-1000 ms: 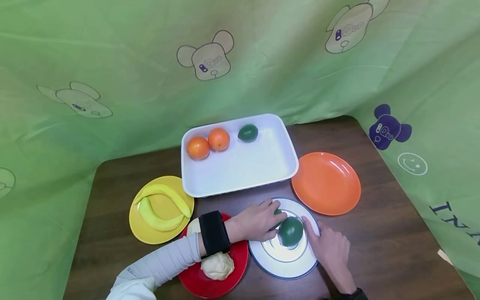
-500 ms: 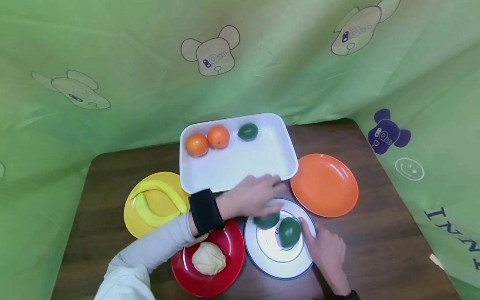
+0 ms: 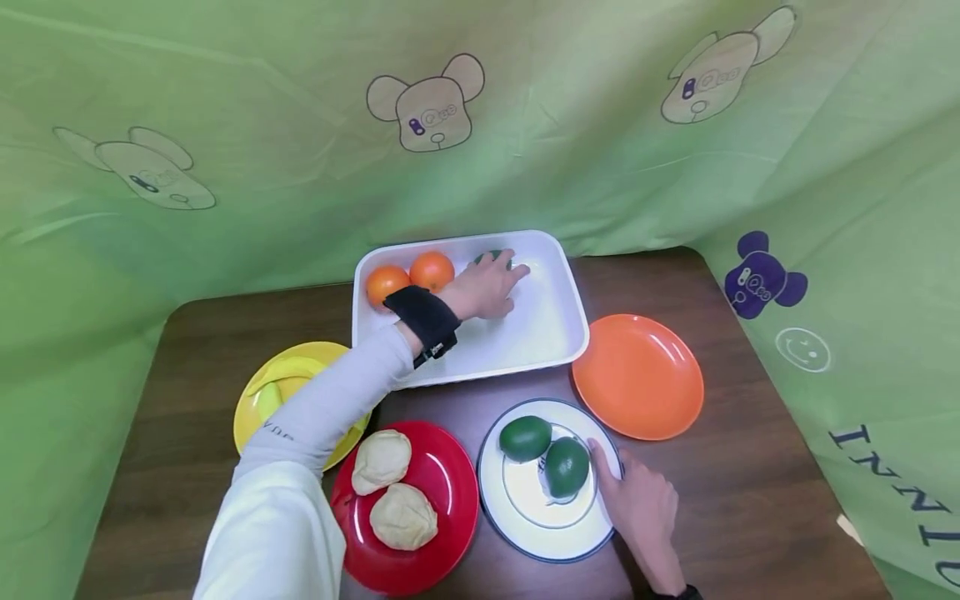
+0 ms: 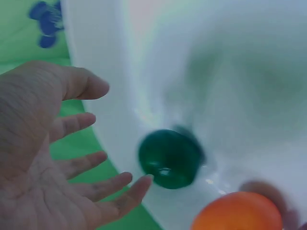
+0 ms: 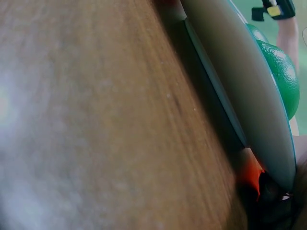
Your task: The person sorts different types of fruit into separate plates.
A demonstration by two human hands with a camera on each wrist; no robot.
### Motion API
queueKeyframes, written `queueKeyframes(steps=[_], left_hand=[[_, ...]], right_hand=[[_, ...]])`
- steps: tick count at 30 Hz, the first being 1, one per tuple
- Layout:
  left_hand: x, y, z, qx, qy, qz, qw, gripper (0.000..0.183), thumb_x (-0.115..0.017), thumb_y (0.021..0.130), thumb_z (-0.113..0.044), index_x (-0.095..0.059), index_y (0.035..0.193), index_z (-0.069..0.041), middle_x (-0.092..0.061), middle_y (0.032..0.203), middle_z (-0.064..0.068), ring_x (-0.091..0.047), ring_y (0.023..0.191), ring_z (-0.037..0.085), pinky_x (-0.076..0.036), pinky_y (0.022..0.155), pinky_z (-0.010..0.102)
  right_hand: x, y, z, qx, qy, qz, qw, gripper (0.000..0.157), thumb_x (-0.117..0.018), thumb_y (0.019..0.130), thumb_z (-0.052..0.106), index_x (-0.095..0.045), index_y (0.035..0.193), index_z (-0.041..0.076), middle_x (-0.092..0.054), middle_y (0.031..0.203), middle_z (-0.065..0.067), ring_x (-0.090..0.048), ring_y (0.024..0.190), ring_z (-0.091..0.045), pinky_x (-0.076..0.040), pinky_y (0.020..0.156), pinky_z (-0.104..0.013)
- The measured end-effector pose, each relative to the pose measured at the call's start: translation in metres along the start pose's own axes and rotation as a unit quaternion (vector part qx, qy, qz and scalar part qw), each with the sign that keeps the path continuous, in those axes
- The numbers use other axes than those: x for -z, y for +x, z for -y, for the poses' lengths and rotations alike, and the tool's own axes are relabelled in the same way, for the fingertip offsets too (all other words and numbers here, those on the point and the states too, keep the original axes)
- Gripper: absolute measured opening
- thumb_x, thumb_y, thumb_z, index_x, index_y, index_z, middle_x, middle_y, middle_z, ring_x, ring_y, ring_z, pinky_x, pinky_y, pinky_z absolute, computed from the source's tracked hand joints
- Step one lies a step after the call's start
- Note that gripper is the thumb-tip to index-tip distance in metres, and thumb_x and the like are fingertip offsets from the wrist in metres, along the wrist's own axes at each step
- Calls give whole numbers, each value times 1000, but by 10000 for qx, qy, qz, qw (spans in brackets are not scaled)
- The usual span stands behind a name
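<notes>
My left hand (image 3: pixel 483 287) reaches into the white tray (image 3: pixel 547 357), above a dark green oval fruit (image 3: pixel 491 257) that it partly hides in the head view. In the left wrist view its fingers (image 4: pixel 79 165) are spread and apart from the green fruit (image 4: pixel 171 158). My right hand (image 3: pixel 643 504) grips the right rim of a white plate (image 3: pixel 551 537) with a blue edge, thumb on top. On that plate lie two more dark green fruits, one (image 3: pixel 525 438) at the upper left and one (image 3: pixel 567 467) near the middle.
Two oranges (image 3: pixel 431 271) lie in the tray's left part. A red plate (image 3: pixel 450 533) bears two pale buns (image 3: pixel 403 517). Bananas (image 3: pixel 288 369) lie on a yellow plate (image 3: pixel 251 408), partly behind the left sleeve. An orange plate (image 3: pixel 637 375) stands right of the tray.
My left hand has let go of a green fruit on the white plate and moved up and left into the tray. The right hand has stayed at the plate's rim.
</notes>
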State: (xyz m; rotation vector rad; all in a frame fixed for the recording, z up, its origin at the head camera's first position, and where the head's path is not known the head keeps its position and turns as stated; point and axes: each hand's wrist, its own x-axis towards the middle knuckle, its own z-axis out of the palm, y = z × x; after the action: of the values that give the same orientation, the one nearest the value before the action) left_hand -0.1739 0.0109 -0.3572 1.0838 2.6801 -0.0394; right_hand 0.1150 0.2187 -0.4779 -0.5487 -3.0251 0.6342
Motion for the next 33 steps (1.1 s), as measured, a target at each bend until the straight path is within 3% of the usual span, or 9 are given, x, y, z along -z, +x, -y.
queueKeyframes(steps=[4, 11, 15, 19, 23, 27, 33], left_hand=[[-9, 18, 7, 172, 174, 175, 9995, 55, -55, 89, -26, -34, 138, -17, -26, 140, 16, -31, 117, 38, -42, 86, 53], [-18, 43, 13, 761, 252, -70, 9968, 49, -58, 86, -22, -41, 131, -13, -28, 133, 15, -35, 109, 35, -50, 65, 45], [-31, 48, 16, 976, 12, 250, 9949, 53, -57, 87, -22, -37, 135, -11, -32, 129, 19, -39, 105, 34, -49, 71, 44], [-41, 50, 19, 764, -266, 469, 9956, 55, -56, 86, -28, -37, 134, -9, -39, 122, 21, -41, 102, 34, -46, 77, 44], [-43, 48, 20, 328, -588, 241, 9974, 37, -58, 82, -32, -51, 109, -8, -51, 100, 14, -51, 82, 28, -47, 68, 41], [-27, 41, 11, -173, -758, -310, 9965, 21, -53, 82, -30, -52, 92, -11, -53, 83, 8, -51, 71, 23, -44, 59, 36], [7, 12, -15, -660, -612, -994, 9910, 20, -46, 88, -31, -53, 95, -14, -49, 80, 3, -47, 67, 16, -41, 55, 30]], right_hand=[[0, 0, 1, -70, -25, 65, 10000, 61, -39, 86, 70, -50, 66, 13, -38, 46, 0, -37, 39, -15, -32, 44, -30], [0, 1, 1, -107, -13, -27, 9999, 62, -38, 86, 71, -50, 66, 14, -39, 47, 0, -37, 39, -16, -32, 44, -30], [-1, 0, 1, -58, 2, -56, 10000, 60, -40, 86, 70, -49, 63, 15, -38, 46, 1, -37, 39, -15, -32, 44, -30], [-3, -2, 2, -107, -23, -50, 9999, 60, -41, 86, 69, -49, 64, 15, -38, 46, 1, -37, 39, -14, -33, 44, -29], [-4, -4, 4, -156, -34, 27, 9999, 61, -40, 86, 70, -50, 64, 14, -39, 46, 1, -38, 39, -14, -34, 45, -29], [-3, -4, 4, -113, -27, -2, 9999, 62, -39, 86, 70, -49, 63, 13, -39, 46, 0, -38, 39, -15, -33, 44, -30], [-2, -1, 3, -70, -18, -67, 10000, 63, -38, 86, 70, -49, 63, 12, -39, 46, -1, -37, 38, -16, -33, 43, -30]])
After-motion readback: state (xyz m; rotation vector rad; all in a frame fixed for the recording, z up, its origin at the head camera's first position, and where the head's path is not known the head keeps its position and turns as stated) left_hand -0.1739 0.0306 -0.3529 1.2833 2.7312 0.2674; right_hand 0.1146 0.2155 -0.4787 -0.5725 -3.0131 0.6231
